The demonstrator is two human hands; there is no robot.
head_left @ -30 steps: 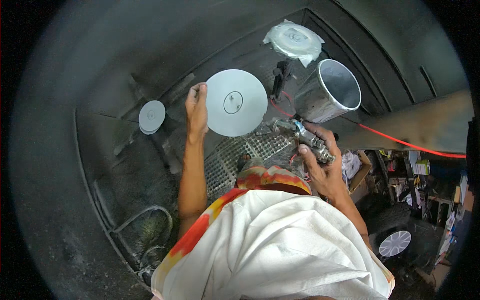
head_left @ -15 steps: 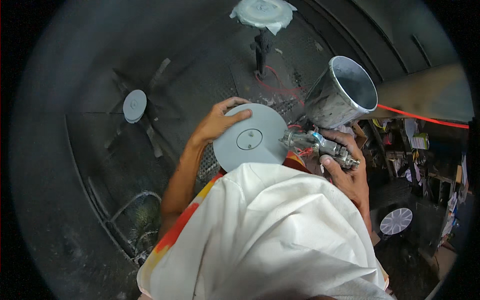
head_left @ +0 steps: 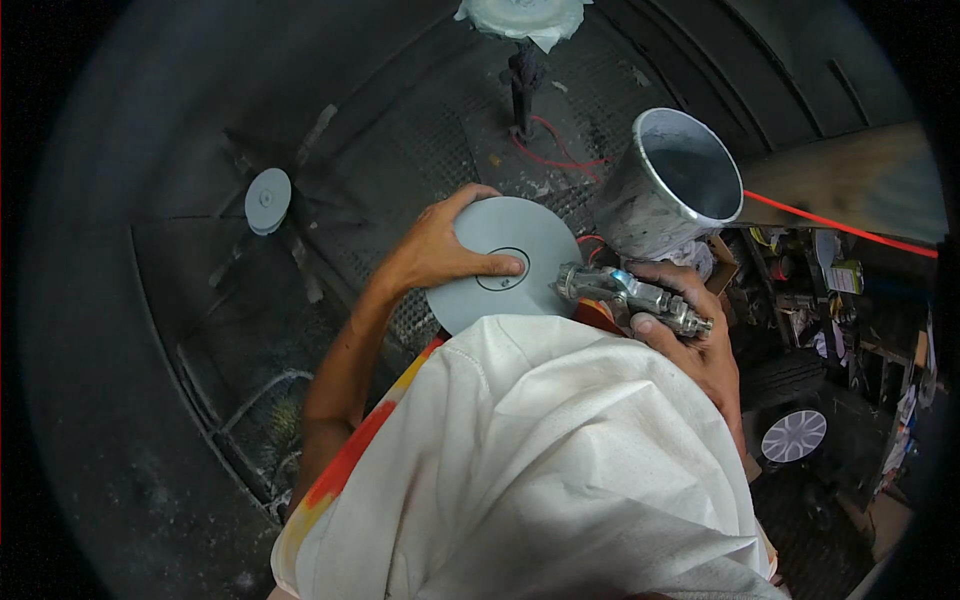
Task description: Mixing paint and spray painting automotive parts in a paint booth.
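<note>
My left hand (head_left: 450, 245) grips a flat grey disc (head_left: 505, 225) at its far left edge. Its thumb lies across the face and reaches the small ringed circle in the middle, while the other fingers go behind the rim. In my right hand (head_left: 690, 325) is a metal spray gun (head_left: 620, 287) with a large grey cup (head_left: 655, 190) standing on top of it. The gun's nozzle points left, close to the disc's right edge. The fingers of the right hand are wrapped round the gun body, partly hidden behind it.
A stand with a pale covered round top (head_left: 525, 20) rises at the far side. Another grey disc (head_left: 268, 202) sits at the left over several radiating arms. A red hose (head_left: 840, 228) runs to the right, past cluttered shelves (head_left: 850, 310). A patterned wheel cover (head_left: 793, 436) is at lower right.
My left thumb has slid from near the disc's edge to its central circle. The spray gun and cup have shifted slightly left and the cup tilts a little differently.
</note>
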